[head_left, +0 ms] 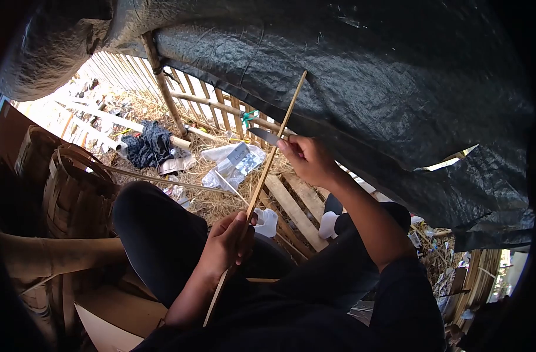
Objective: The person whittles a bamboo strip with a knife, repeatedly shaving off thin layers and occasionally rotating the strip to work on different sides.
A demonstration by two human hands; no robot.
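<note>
Holding wooden strip and knife beside a black tarp

Closes the left hand around the strip's lower half, slanting up from the lap. Grips the knife in the right hand, blade crossing the strip higher up. Faces the tarp, sagging behind the strip's upper tip; cannot tell about contact there. Has woven baskets and a thick bamboo pole at left, plastic wrappers on straw ahead, planks near the feet.

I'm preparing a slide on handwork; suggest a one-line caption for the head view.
Left hand grips a long thin strip; right hand holds a knife to it farther up.
</note>
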